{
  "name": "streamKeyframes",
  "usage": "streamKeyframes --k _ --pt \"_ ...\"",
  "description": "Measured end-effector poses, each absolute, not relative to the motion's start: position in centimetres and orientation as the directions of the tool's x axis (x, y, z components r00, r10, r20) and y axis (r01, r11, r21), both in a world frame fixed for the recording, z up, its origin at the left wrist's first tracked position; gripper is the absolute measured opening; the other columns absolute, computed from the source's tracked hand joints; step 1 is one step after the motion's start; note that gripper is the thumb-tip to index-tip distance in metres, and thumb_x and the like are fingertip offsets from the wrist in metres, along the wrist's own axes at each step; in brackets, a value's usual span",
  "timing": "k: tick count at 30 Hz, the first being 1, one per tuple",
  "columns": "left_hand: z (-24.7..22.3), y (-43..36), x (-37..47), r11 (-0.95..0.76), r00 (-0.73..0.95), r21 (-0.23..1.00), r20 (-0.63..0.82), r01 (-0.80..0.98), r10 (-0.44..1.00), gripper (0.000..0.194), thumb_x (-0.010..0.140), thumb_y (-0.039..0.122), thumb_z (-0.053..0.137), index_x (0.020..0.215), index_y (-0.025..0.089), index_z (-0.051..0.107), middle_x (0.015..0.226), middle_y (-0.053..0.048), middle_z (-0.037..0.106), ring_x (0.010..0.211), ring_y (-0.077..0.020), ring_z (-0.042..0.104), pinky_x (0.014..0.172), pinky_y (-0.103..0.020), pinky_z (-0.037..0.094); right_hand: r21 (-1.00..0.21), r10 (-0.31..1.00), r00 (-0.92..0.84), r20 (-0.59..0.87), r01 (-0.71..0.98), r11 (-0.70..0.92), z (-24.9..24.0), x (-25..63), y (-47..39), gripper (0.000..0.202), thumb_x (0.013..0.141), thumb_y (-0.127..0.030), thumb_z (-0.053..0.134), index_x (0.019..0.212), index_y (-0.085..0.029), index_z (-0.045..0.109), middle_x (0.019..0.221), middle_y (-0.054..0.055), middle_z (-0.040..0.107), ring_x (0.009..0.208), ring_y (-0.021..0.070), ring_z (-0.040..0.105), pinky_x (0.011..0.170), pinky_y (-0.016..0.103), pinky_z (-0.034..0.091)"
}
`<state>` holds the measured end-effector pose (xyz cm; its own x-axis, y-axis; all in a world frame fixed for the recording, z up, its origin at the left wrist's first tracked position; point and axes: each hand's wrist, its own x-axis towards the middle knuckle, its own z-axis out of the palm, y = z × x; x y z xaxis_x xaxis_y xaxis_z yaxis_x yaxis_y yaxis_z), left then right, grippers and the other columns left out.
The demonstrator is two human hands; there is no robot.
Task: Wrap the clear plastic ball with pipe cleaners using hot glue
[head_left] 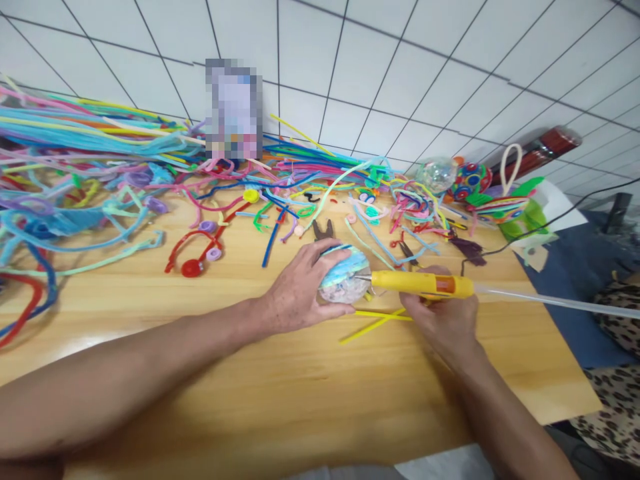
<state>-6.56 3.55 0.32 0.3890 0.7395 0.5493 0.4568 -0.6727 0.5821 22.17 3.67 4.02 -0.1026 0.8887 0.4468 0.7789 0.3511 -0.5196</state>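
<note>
Glue gun (423,283) right of ball (346,272), pliers (323,231) behind, pipe cleaners (100,139) on table (240,407) along wall (307,60)

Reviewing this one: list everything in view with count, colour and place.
craft ball: one, blue-green above, clear below, in left hand
glue gun: one, yellow, in right hand
glue stick: one, whitish, behind gun
strips: two, yellow, crossed near ball
pliers: one pair clear to see, dark, beyond ball
pipe cleaners: many, mixed colours, table's back and left
clear ball: one, back right
patterned ball: one, red and blue, beside it
cylinder: one, dark red, by wall
pixelated item: one, contents unreadable, by wall
cable: one, black, right
table: one, wood-coloured, beneath
wall: one, white tiled, behind
left hand: one, left of ball
right hand: one, right of ball
</note>
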Motion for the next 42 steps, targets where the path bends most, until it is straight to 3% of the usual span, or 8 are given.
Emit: streamKeyframes --k 11,16,24,29,42 --pt "0.27 3.58 -6.52 -0.675 0.386 0.578 0.554 0.458 0.737 0.094 0.083 0.05 0.089 0.157 0.025 0.038 0.155 -0.021 0.051 0.145 -0.038 0.053 0.121 -0.059 0.049 -0.461 0.852 -0.122 0.51 0.797 0.39 4.05 22.31 3.58 0.012 0.081 -0.03 0.072 0.09 -0.022 0.068 0.078 0.001 0.074 0.062 0.0197 0.07 0.057 0.029 0.056" --pt "0.34 3.55 -6.58 -0.672 0.395 0.579 0.544 0.462 0.74 0.094 0.083 0.05 0.088 0.158 0.026 0.036 0.155 -0.02 0.05 0.146 -0.0382 0.052 0.121 -0.06 0.049 -0.497 0.845 -0.122 0.521 0.762 0.416 4.16 22.11 3.65 0.01 0.082 -0.026 0.071 0.091 -0.023 0.068 0.08 0.001 0.075 0.067 0.0204 0.072 0.064 0.031 0.059" --pt "0.31 3.59 -6.5 -0.679 0.389 0.564 0.558 0.47 0.733 0.093 0.083 0.051 0.089 0.156 0.025 0.037 0.154 -0.021 0.051 0.145 -0.0379 0.053 0.12 -0.059 0.05 -0.456 0.86 -0.146 0.49 0.798 0.395 4.82 21.68 3.54 0.008 0.082 -0.029 0.069 0.081 -0.024 0.064 0.074 0.002 0.072 0.062 0.02 0.069 0.06 0.031 0.057" --pt "0.24 3.59 -6.39 -0.683 0.385 0.558 0.566 0.472 0.729 0.092 0.083 0.051 0.089 0.155 0.023 0.038 0.153 -0.021 0.051 0.145 -0.0377 0.053 0.12 -0.058 0.05 -0.534 0.866 -0.105 0.49 0.748 0.393 4.23 21.92 3.7 0.011 0.082 -0.027 0.07 0.092 -0.024 0.067 0.078 0.001 0.075 0.066 0.0211 0.072 0.062 0.031 0.059" --pt "0.03 3.7 -6.55 -0.66 0.381 0.585 0.54 0.472 0.751 0.094 0.081 0.049 0.09 0.156 0.027 0.038 0.155 -0.02 0.051 0.146 -0.0386 0.052 0.121 -0.061 0.049 -0.58 0.892 -0.064 0.448 0.738 0.344 4.33 21.33 3.86 0.011 0.079 -0.028 0.07 0.087 -0.023 0.066 0.073 0.0 0.074 0.062 0.0204 0.071 0.061 0.031 0.058"
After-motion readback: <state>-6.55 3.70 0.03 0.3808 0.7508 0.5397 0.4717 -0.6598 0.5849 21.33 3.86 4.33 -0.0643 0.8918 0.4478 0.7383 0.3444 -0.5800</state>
